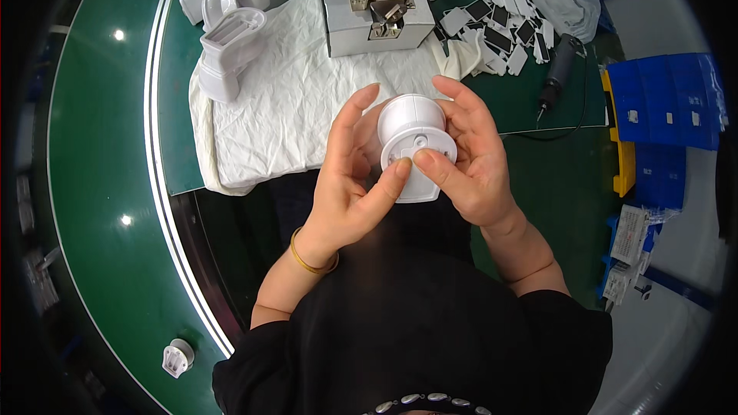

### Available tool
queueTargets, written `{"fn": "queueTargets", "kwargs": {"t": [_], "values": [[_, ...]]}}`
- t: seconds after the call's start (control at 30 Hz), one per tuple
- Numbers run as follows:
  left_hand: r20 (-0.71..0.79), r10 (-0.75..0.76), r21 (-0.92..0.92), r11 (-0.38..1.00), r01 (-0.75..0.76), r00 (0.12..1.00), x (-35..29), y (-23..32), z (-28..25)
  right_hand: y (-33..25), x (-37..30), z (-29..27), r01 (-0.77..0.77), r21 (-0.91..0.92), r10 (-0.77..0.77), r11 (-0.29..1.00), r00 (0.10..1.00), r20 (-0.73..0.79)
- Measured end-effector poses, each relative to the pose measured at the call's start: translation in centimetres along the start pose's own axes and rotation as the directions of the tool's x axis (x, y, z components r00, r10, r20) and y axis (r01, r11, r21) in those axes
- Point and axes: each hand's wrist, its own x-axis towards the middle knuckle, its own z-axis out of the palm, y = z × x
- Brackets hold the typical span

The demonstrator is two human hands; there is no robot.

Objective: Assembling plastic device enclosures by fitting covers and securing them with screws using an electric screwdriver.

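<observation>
A white plastic housing point(413, 117), with a rounded top, a flat flange and a tapered lower plate, is held between my two hands in front of my body. My left hand point(347, 184) grips it from the left, thumb pressed on the flange face near a small hole. From the right, my right hand point(475, 161) holds the same housing, its thumb beside the other one. The index fingers of both hands stick up past the sides. What the other fingers touch behind the housing is hidden.
White cloth point(284, 100) covers the green bench ahead, with several similar white housings point(231, 42) at its left. A metal latch-clamp box point(377, 23) stands at the back. Rightward lie an electric screwdriver point(560, 73), small flat pieces point(507, 19) and blue bins point(661, 104). Another white part point(178, 357) sits lower left.
</observation>
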Motion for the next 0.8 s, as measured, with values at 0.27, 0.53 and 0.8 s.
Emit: {"fn": "queueTargets", "kwargs": {"t": [0.27, 0.53, 0.8], "values": [[0.108, 0.236, 0.471, 0.843, -0.258, 0.966, 0.4, -1.5, 0.3, -0.1, 1.5, -6.2, -0.126, -0.031, 0.124, 0.992, 0.991, -0.047], [0.001, 0.181, 0.477, 0.864, -0.159, 0.983, 0.4, -1.5, -0.7, 4.3, 6.3, -27.3, -0.756, -0.59, -0.207, 0.283, 0.552, -0.807], [0.019, 0.184, 0.672, 0.725, -0.149, 0.983, 0.0, -2.8, -2.1, 4.3, 4.3, -29.6, -0.246, 0.266, 0.363, 0.932, 0.642, -0.675]]}}
